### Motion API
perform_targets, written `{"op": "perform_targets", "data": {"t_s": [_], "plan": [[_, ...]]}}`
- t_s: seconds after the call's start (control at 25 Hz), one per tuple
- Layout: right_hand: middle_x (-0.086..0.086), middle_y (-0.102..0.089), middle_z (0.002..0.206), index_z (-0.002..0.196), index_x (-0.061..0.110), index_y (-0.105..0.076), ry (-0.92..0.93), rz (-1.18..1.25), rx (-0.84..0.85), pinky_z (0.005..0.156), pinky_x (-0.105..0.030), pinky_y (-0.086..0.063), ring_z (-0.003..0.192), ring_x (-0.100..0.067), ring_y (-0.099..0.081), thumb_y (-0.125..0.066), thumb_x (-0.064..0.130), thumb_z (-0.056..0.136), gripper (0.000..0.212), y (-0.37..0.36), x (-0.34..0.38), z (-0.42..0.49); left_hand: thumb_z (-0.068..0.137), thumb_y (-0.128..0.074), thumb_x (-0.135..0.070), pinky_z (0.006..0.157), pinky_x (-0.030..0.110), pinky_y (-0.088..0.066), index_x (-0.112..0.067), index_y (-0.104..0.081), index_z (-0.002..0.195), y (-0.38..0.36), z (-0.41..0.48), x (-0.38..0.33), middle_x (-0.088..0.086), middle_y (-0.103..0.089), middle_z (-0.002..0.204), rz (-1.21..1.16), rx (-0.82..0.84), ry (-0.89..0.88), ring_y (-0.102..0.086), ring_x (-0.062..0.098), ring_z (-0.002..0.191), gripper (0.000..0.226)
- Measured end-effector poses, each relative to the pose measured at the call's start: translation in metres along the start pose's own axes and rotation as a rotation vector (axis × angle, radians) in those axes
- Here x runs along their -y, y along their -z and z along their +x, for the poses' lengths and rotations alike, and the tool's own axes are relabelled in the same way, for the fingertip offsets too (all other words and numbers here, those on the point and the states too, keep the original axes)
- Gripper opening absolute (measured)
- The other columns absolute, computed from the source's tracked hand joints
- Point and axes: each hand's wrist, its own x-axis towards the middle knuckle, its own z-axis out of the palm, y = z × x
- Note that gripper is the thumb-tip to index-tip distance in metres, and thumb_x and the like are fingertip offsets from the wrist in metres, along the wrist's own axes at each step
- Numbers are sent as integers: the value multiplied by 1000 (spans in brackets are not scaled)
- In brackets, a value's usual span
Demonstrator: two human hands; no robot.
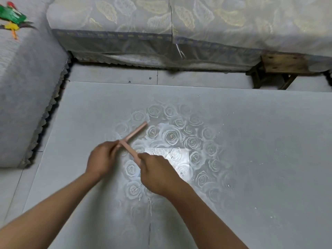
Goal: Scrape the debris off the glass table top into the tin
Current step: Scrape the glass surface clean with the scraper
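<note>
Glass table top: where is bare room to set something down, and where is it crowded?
Bare: the table top's left strip, between the rose print and the grey sofa. Crowded: the middle, where the left hand and right hand grip the pink scraper. White debris specks dot the right side.

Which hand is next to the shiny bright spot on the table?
The right hand, just beside the glare; the left hand sits across the pink scraper.
</note>
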Motion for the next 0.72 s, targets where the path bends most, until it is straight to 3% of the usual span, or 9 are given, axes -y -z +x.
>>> {"op": "perform_targets", "data": {"t_s": [0.08,0.2,0.32,0.4,0.48,0.56,0.64,0.72], "plan": [[-15,-61,100,122,15,-51,6,-26,-7,71,-35,-41,91,-35,-58,-39,18,97,27,-7,-13,1,96,-53,-23,79,37,-47,-16,-70,112,-20,-5,-2,10,-71,105,6,-10,58,-63,32,95,24],[-8,-60,94,123,27,-48,-62,-12,-32,68,-33,-41,86,-29,-58,-37,22,99,28,-11,-64,-60,95,-57,-20,73,36,-45,-13,-72,104,-70,-54,-42,9,-70,93,-43,-55,6,-62,30,86,19],[4,-58,110,141,42,-34,-190,-35,43,81,-30,-43,100,-18,-57,-34,32,100,42,5,-102,-129,96,-55,-26,65,33,-42,-19,-73,103,-98,-95,-88,2,-68,83,-121,50,-60,-60,24,78,21],[7,-56,111,142,45,-30,-201,-131,67,79,-29,-40,102,-17,-56,-33,36,98,45,19,-105,-145,96,-53,-33,68,32,-43,-23,-72,106,-98,-106,-101,-1,-67,85,-118,173,-72,-61,20,81,24],[4,-58,100,136,40,-38,-94,-148,-38,76,-32,-42,94,-21,-58,-33,35,98,39,32,-97,-134,93,-52,-46,69,32,-46,-25,-73,100,-81,-92,-103,-3,-69,86,-140,227,-80,-63,19,81,31],[-3,-60,95,128,31,-46,-18,-77,-138,76,-37,-45,89,-27,-58,-35,30,99,31,42,-86,-98,89,-50,-52,67,31,-46,-25,-74,95,-62,-50,-98,-1,-71,85,-136,92,-79,-64,21,78,37],[-10,-62,99,125,20,-51,-61,18,-120,77,-38,-47,89,-31,-58,-36,24,100,30,48,-81,-47,92,-57,-41,73,34,-48,-22,-74,101,-52,3,-89,5,-74,94,-59,-11,-76,-67,27,86,28],[-13,-63,102,124,15,-53,-81,85,-101,76,-37,-46,91,-32,-58,-37,22,99,30,49,-81,-14,93,-58,-33,81,36,-49,-22,-72,109,-58,34,-84,6,-73,103,-18,19,-14,-66,30,97,24]]}}
